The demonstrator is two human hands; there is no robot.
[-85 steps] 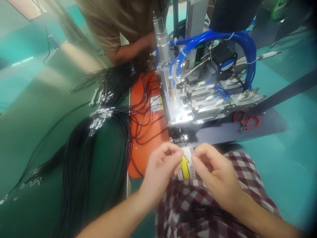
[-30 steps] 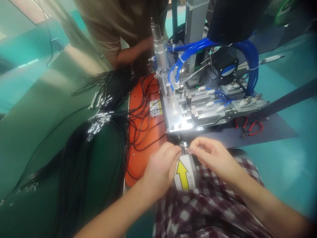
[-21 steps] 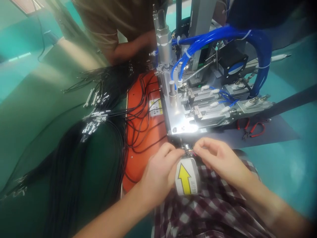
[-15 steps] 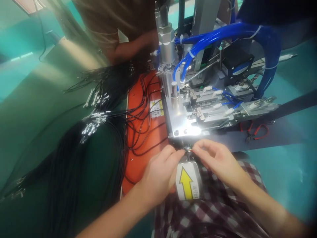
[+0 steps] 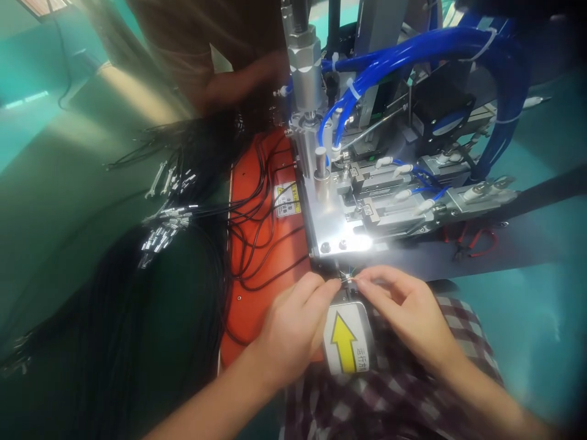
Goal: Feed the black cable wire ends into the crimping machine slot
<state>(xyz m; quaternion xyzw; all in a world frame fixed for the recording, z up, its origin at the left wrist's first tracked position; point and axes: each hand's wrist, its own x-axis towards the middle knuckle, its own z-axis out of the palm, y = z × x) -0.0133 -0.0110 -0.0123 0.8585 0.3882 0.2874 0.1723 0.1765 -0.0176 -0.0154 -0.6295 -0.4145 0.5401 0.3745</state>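
Observation:
My left hand [image 5: 300,315] is closed in a pinch at the near edge of the metal machine [image 5: 328,214], its fingertips on a black cable end. Thin coloured wires [image 5: 351,278] fan out from that end. My right hand [image 5: 408,302] pinches one thin reddish wire between thumb and forefinger, a little to the right of the left fingertips. Just below the fingertips is a white plate with a yellow arrow [image 5: 343,342]. The orange base [image 5: 257,244], with black cables lying across it, is left of the machine.
Bundles of black cables with silvery ends [image 5: 167,229] and two wrenches [image 5: 156,178] lie on the green table at left. Blue hoses [image 5: 426,46] arch over the machine. Red-handled pliers [image 5: 481,243] lie at right. Another person's arm [image 5: 247,79] is behind the cables.
The view has shifted slightly. Both hands stay at the machine's near edge, and the reddish wire at my right fingertips now shows more clearly.

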